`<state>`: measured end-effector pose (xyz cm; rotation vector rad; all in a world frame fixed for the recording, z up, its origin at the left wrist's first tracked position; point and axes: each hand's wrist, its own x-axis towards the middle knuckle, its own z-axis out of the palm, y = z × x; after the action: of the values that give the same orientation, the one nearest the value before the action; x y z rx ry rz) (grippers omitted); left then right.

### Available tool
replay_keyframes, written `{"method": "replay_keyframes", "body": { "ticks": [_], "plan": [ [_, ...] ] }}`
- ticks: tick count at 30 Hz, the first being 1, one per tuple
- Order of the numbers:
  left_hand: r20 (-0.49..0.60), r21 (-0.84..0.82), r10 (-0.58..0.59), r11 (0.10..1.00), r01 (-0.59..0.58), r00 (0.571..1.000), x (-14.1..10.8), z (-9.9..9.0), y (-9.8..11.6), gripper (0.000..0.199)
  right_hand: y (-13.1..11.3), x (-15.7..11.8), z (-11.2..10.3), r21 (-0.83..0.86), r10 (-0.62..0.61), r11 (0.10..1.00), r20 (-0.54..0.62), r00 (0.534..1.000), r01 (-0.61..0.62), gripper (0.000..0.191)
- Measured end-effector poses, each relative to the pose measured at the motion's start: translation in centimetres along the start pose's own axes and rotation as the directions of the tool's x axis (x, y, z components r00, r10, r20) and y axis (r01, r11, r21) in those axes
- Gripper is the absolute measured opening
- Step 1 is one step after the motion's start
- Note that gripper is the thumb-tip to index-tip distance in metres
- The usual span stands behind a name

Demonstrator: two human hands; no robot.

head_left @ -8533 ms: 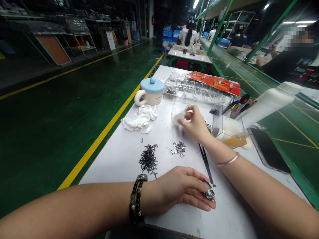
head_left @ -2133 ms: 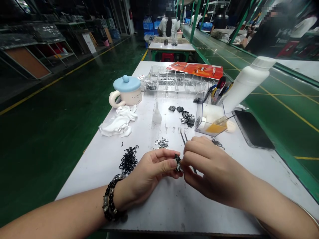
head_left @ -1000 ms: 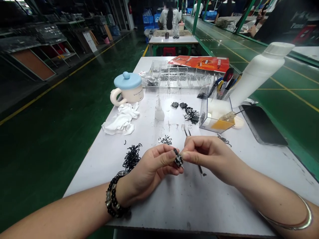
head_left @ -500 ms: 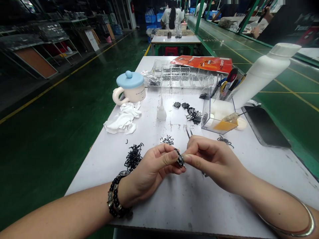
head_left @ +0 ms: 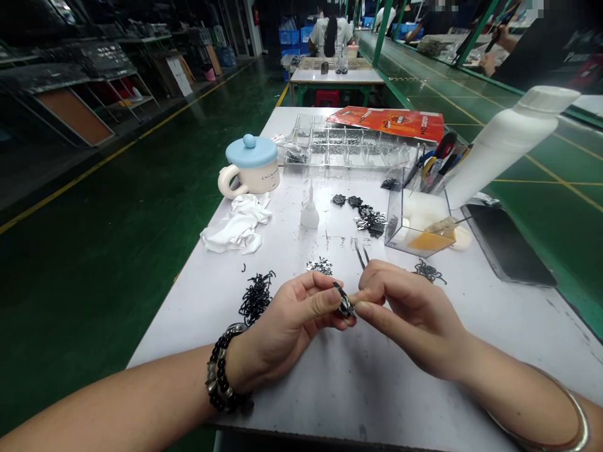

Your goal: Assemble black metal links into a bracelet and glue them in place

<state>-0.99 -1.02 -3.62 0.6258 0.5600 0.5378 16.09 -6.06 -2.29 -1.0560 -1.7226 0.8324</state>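
Observation:
A small black part with shiny metal pieces (head_left: 345,302) is pinched between the thumb and fingers of my left hand (head_left: 296,307). My right hand (head_left: 409,311) is closed, with tweezers (head_left: 362,254) tucked in it, their tips pointing away from me. Its thumb and index fingertip touch the right edge of the part. Behind my hands lies a pile of small silvery pieces (head_left: 320,265). Black curved strips (head_left: 257,295) are heaped beside my left wrist. Similar black parts (head_left: 370,221) are gathered farther back.
A white dropper bottle (head_left: 309,210) stands mid-table. At left are a lidded mug (head_left: 257,172) and a white cloth (head_left: 238,226). Clear compartment trays (head_left: 325,160) sit at the back under an orange bag (head_left: 391,122). A tool box (head_left: 419,242), white bottle (head_left: 509,144) and phone (head_left: 511,245) occupy the right.
The camera view has shifted slightly. My right thumb and index finger have moved a little along the part's edge, and the tweezers remain in that hand. My left hand keeps its grip.

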Motion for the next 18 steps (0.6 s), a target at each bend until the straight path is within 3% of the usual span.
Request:
{"method": "replay_keyframes", "body": {
  "ticks": [7, 11, 15, 18],
  "plan": [
    [-0.039, -0.012, 0.018, 1.0, -0.019, 0.999, 0.0, 0.1, 0.1, 0.024, 0.1, -0.1, 0.2, -0.23, -0.174, 0.96, -0.031, 0.984, 0.162, 0.013],
    [-0.053, -0.028, 0.022, 0.999, -0.023, 0.998, 0.1, 0.2, 0.3, 0.019, 0.3, -0.2, -0.3, -0.349, -0.255, 0.905, 0.007, 0.967, 0.242, 0.016],
    [-0.055, -0.026, 0.021, 0.999, -0.023, 0.998, 0.2, 0.0, 0.3, 0.005, 0.8, -0.3, -0.2, -0.582, -0.406, 0.727, 0.064, 0.911, 0.365, 0.017],
    [-0.091, 0.009, 0.041, 0.999, -0.041, 0.995, 0.2, 0.0, 0.4, 0.005, 1.2, -0.3, 0.3, -0.698, -0.481, 0.601, 0.073, 0.874, 0.389, 0.015]
  ]
}}
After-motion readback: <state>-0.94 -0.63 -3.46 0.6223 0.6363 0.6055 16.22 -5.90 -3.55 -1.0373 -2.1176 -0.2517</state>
